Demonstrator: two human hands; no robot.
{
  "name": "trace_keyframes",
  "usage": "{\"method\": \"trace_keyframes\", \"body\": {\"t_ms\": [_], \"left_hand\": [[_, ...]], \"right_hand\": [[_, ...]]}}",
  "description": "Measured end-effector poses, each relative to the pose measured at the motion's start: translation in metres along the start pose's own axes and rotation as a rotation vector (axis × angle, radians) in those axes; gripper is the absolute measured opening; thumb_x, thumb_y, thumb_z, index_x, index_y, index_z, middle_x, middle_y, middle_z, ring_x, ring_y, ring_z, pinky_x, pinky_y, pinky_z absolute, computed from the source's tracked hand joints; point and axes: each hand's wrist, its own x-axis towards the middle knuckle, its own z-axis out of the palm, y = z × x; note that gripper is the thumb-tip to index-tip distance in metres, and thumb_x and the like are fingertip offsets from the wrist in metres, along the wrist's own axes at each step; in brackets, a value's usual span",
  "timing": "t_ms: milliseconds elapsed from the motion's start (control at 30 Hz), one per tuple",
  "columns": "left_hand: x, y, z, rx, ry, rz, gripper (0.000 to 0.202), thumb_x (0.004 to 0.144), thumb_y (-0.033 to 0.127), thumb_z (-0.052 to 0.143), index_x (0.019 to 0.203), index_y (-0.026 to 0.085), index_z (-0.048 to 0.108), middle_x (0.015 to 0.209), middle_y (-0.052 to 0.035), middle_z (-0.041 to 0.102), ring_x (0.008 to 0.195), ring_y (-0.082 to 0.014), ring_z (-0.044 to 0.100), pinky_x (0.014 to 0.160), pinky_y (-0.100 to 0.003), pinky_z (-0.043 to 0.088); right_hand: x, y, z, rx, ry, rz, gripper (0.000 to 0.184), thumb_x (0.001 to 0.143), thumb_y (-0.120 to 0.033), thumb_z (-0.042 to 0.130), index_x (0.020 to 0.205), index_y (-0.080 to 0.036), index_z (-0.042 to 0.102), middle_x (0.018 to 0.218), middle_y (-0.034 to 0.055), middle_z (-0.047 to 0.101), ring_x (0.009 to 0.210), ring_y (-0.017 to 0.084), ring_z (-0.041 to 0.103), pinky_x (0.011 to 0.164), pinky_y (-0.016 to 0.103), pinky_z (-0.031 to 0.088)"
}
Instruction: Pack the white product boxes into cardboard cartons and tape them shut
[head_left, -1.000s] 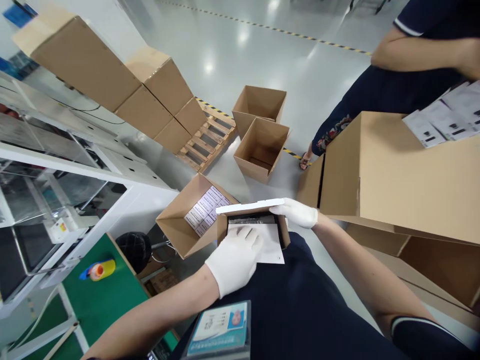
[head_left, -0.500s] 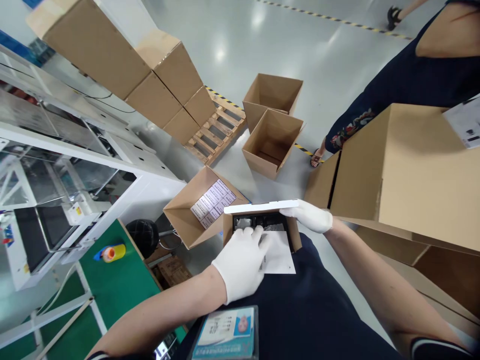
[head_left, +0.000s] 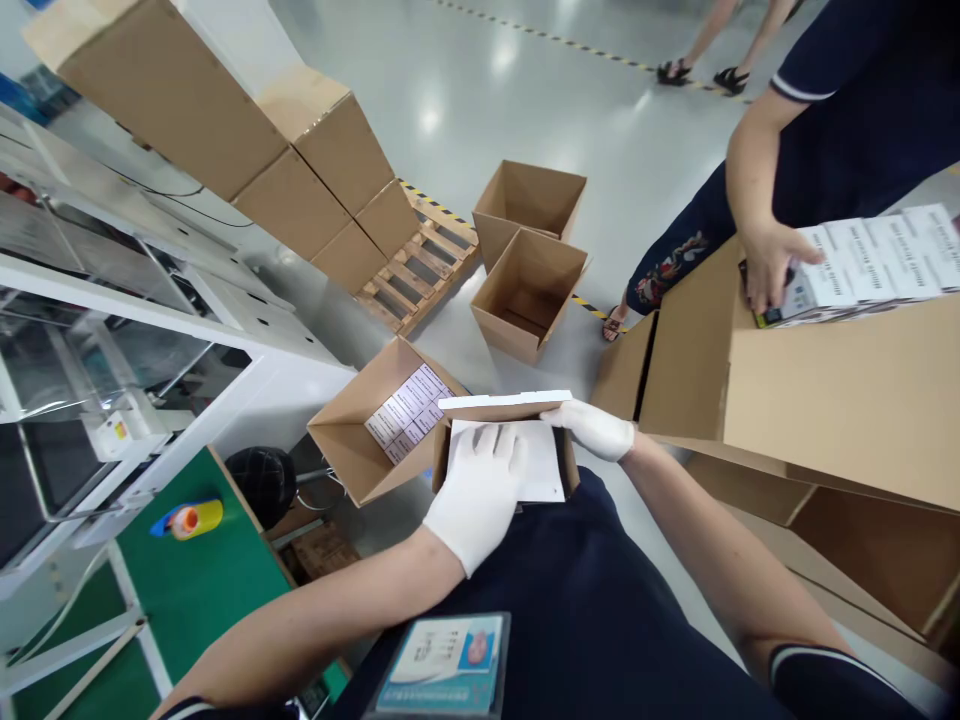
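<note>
A small open carton (head_left: 572, 468) rests near my lap, its white-edged lid (head_left: 504, 402) standing up at the far side. My left hand (head_left: 480, 490), in a white glove, lies with fingers stretched over a white sheet (head_left: 544, 462) in the carton's opening. The sheet and hand hide most of the inside. Also gloved, my right hand (head_left: 598, 430) grips the lid's right corner, thumb and fingers closed on it.
A large carton (head_left: 341, 430) holding labelled boxes stands beyond my left hand. Two open cartons (head_left: 525, 300) stand ahead, near a pallet (head_left: 427, 265) of stacked cartons. At right, a co-worker's hand (head_left: 772, 260) holds a row of white boxes (head_left: 877, 262) over a big carton.
The white sheet has moved into the carton's opening, covering the dark contents, with my left hand now flat on it. A co-worker's hand with white boxes has appeared at right.
</note>
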Motion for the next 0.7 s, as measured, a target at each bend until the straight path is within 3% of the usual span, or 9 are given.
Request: {"method": "trace_keyframes", "body": {"t_ms": [100,233,367,467,567,600,633,700], "left_hand": [[0.009,-0.006,0.011,-0.064,-0.01,0.021,0.057,0.091,0.043,0.069,0.137,0.014,0.055,0.134,-0.0201,0.06,0.119,-0.0377,0.055,0.103,-0.055,0.041],[0.014,-0.007,0.019,-0.054,0.017,-0.011,0.053,0.094,0.046,0.067,0.136,0.017,0.055,0.137,-0.0189,0.059,0.123,-0.0365,0.054,0.104,-0.054,0.042],[0.005,-0.015,0.007,-0.146,0.003,0.062,0.078,0.082,0.07,0.071,0.135,0.015,0.057,0.139,-0.0201,0.058,0.127,-0.0402,0.053,0.108,-0.056,0.042],[-0.02,-0.041,-0.008,-0.23,0.173,0.106,0.053,0.096,0.051,0.064,0.138,0.02,0.057,0.142,-0.0143,0.06,0.134,-0.034,0.052,0.114,-0.051,0.041],[-0.045,-0.067,-0.01,-0.231,0.509,-0.141,0.046,0.099,0.036,0.06,0.142,0.02,0.054,0.142,-0.0148,0.06,0.134,-0.0327,0.053,0.112,-0.051,0.044],[-0.051,-0.07,-0.008,-0.225,0.568,-0.192,0.045,0.098,0.035,0.062,0.14,0.019,0.055,0.141,-0.0155,0.061,0.134,-0.0335,0.053,0.111,-0.052,0.044],[-0.054,-0.07,-0.004,-0.224,0.571,-0.185,0.041,0.097,0.034,0.063,0.135,0.019,0.058,0.139,-0.0148,0.062,0.132,-0.0336,0.054,0.111,-0.052,0.044],[-0.053,-0.06,0.002,-0.227,0.454,-0.049,0.025,0.098,0.034,0.063,0.12,0.021,0.065,0.125,-0.0101,0.069,0.123,-0.0306,0.059,0.109,-0.051,0.044]], "right_hand": [[-0.002,-0.002,0.0,0.014,-0.014,0.036,0.036,0.091,-0.052,0.064,0.1,-0.02,0.078,0.088,0.0018,0.079,0.104,0.029,0.07,0.105,0.045,0.053],[-0.003,-0.005,0.001,0.025,-0.028,0.075,0.038,0.091,-0.054,0.065,0.101,-0.02,0.077,0.089,0.0012,0.079,0.102,0.027,0.071,0.102,0.043,0.055],[-0.003,-0.007,0.002,0.039,0.005,0.09,0.041,0.088,-0.056,0.068,0.106,-0.02,0.078,0.091,0.0022,0.079,0.103,0.03,0.071,0.105,0.049,0.053],[-0.005,-0.007,0.001,0.079,0.025,0.104,0.045,0.087,-0.058,0.069,0.108,-0.02,0.079,0.093,0.0035,0.08,0.105,0.033,0.07,0.108,0.051,0.051],[-0.005,-0.007,-0.001,0.139,0.003,0.091,0.048,0.088,-0.058,0.068,0.114,-0.018,0.078,0.105,0.0061,0.08,0.109,0.034,0.069,0.11,0.052,0.049],[-0.004,-0.007,-0.001,0.143,0.003,0.084,0.048,0.089,-0.057,0.068,0.115,-0.018,0.078,0.108,0.0066,0.079,0.111,0.034,0.069,0.11,0.051,0.049],[-0.003,-0.007,-0.001,0.135,0.009,0.078,0.047,0.089,-0.057,0.068,0.114,-0.019,0.078,0.109,0.0067,0.079,0.112,0.034,0.069,0.109,0.051,0.049],[0.0,-0.006,0.001,0.078,0.038,0.06,0.044,0.089,-0.056,0.068,0.11,-0.02,0.079,0.105,0.0066,0.079,0.109,0.034,0.069,0.105,0.05,0.052]]}}
